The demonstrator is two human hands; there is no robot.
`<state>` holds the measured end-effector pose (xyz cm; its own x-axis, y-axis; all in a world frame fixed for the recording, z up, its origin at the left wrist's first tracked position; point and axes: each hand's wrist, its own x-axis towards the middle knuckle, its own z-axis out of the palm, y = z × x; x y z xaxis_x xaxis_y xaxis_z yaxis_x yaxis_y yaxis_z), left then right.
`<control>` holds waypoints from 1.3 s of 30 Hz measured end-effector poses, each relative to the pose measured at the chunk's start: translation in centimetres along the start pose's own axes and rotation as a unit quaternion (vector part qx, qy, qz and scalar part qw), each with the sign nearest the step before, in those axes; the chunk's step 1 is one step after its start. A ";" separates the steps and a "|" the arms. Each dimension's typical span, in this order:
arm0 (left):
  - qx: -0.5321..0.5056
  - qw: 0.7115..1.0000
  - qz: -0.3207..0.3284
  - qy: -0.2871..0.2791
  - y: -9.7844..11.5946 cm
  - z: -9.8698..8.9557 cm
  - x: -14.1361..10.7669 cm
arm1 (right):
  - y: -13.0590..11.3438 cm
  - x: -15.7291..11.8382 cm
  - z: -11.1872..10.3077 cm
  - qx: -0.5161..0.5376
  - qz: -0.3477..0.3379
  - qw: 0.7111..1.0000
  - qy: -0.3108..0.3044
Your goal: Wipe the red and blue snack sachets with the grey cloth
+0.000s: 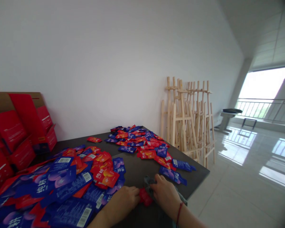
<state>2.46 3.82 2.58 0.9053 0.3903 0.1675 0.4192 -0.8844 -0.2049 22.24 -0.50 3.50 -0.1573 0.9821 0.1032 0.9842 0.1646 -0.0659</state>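
Near the front of the dark table, a red packet [146, 197] lies between my two hands. My left hand [127, 199] has its fingers closed on the packet's left edge. A grey-green cloth [149, 181] is pinched in my right hand [165, 193], just above and to the right of the packet, and more of it trails under my wrist. A large heap of blue and red packets [61, 177] lies to the left. Another pile [147, 154] of such packets stretches from the back to the right edge.
Open red boxes [39, 123] stand at the table's left end. Beyond the dark table [133, 164], wooden easels [182, 118] lean near the white wall. Further right are a pale stand [226, 120], a small dark-framed stool [249, 123] and a window railing.
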 end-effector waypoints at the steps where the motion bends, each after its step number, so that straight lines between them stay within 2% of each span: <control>1: -0.001 1.000 -0.001 -0.005 0.0 -0.1 0.0 | 0.4 -0.1 0.0 -0.002 0.009 1.000 0.003; 7: -0.007 1.000 0.012 -0.002 -0.1 -0.1 -0.3 | 2.5 -1.0 0.0 -0.008 0.072 0.997 -0.002; 12: -0.033 0.999 0.000 -0.013 0.0 -0.3 -0.2 | 4.0 -1.2 -1.1 -0.022 0.096 0.995 -0.002; 14: -0.039 0.999 -0.009 -0.027 0.1 -0.7 -0.2 | 3.4 -1.4 -1.4 -0.018 0.091 0.996 0.017; 17: -0.040 0.998 -0.019 -0.037 0.3 -0.9 0.0 | 1.0 -1.9 -1.1 0.022 0.056 0.997 0.044; 20: -0.043 0.999 -0.016 -0.023 0.2 -0.5 0.0 | -1.5 -2.3 0.1 0.062 -0.003 0.998 0.032; 23: -0.038 0.999 -0.004 -0.008 0.0 0.1 -0.1 | -2.4 -2.5 1.3 0.078 -0.019 0.997 0.021; 27: -0.044 0.999 -0.002 0.002 -0.2 0.4 -0.2 | -1.3 -2.8 1.8 0.073 0.019 0.997 0.010; 31: -0.052 0.999 -0.001 0.009 -0.2 0.3 -0.2 | 0.6 -3.0 1.8 0.049 0.069 0.996 0.024; 35: -0.092 0.995 0.011 0.045 0.0 0.0 -0.1 | 2.4 -2.9 1.9 0.026 0.106 0.994 0.027; 39: -0.141 0.990 0.019 0.022 0.7 -0.2 -0.2 | 3.7 -2.5 2.1 0.002 0.135 0.990 0.033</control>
<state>2.50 3.09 2.64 0.9137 0.3496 0.2075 0.3436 -0.9368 0.0651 26.11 -2.20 0.90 0.1170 0.9824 0.1457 0.9894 -0.1026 -0.1030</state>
